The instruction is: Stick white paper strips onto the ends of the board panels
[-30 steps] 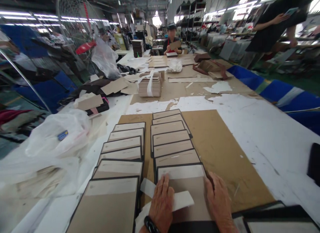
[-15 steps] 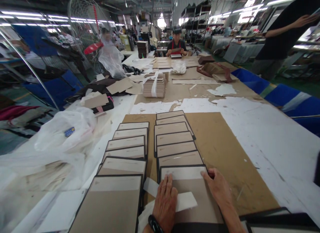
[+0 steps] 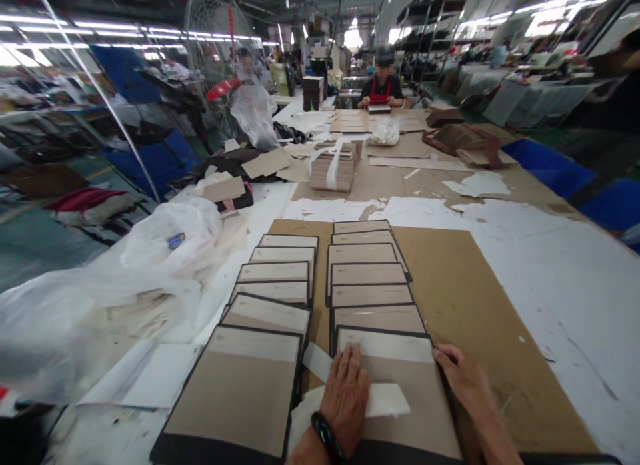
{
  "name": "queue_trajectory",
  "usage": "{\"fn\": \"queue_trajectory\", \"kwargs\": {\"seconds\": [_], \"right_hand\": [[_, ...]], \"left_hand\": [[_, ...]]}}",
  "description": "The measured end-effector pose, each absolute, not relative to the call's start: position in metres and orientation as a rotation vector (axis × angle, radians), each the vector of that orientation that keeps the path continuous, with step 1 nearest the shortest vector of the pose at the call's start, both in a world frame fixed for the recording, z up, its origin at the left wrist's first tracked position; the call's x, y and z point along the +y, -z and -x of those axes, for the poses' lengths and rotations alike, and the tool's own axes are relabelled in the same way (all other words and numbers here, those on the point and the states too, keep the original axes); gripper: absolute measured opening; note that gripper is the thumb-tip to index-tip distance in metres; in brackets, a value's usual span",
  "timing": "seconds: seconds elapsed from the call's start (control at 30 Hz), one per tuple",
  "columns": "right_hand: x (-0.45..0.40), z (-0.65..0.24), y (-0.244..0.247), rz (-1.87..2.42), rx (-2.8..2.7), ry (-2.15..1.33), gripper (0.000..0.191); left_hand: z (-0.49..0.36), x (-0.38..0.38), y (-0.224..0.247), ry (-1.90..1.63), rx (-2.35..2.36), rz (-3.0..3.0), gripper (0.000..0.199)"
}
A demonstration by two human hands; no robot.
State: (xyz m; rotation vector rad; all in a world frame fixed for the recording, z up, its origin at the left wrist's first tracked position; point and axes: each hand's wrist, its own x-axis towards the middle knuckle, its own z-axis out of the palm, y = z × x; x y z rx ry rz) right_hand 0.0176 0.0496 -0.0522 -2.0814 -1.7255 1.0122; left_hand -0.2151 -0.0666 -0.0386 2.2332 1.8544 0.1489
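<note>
Nearest to me lies a beige panel (image 3: 400,418) with a dark border and a pale strip (image 3: 395,346) across its top. My left hand (image 3: 346,395), a dark bracelet at its wrist, rests flat on it, fingers stretched towards the strip. At the panel's upper right edge, my right hand (image 3: 463,375) has its fingers bent and closed on the border. Loose white strips (image 3: 387,401) lie beside and partly beneath my left hand. Similar panels overlap in a row (image 3: 367,274) beyond this one, and a second row (image 3: 255,385) runs along the left.
A brown board (image 3: 500,332) lies under the rows. Plastic bags (image 3: 170,232) and papers cover the left side. Further off stands a tied stack of beige pieces (image 3: 333,168). A person in a red apron (image 3: 381,88) sits at the far end; blue bins (image 3: 545,165) stand at the right.
The view has swung left, so things appear further right. My right hand's fingers have closed in at the panel's edge, slightly lower than its corner. My left hand stays flat on the panel.
</note>
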Motion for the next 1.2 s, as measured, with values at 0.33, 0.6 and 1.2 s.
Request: {"fn": "queue_trajectory", "kwargs": {"seconds": [0.33,0.6,1.2], "right_hand": [[0.056,-0.005,0.053,2.143,-1.799,-0.933,0.041],[0.057,-0.023,0.05,1.977,-1.857,-0.955,0.04],[0.062,-0.011,0.041,2.009,-1.924,-0.794,0.047]], "left_hand": [[0.213,-0.066,0.042,-0.245,1.867,-2.193,0.025],[0.213,-0.064,0.038,-0.258,1.86,-2.193,0.022],[0.213,-0.066,0.039,-0.275,1.872,-2.214,0.019]]}}
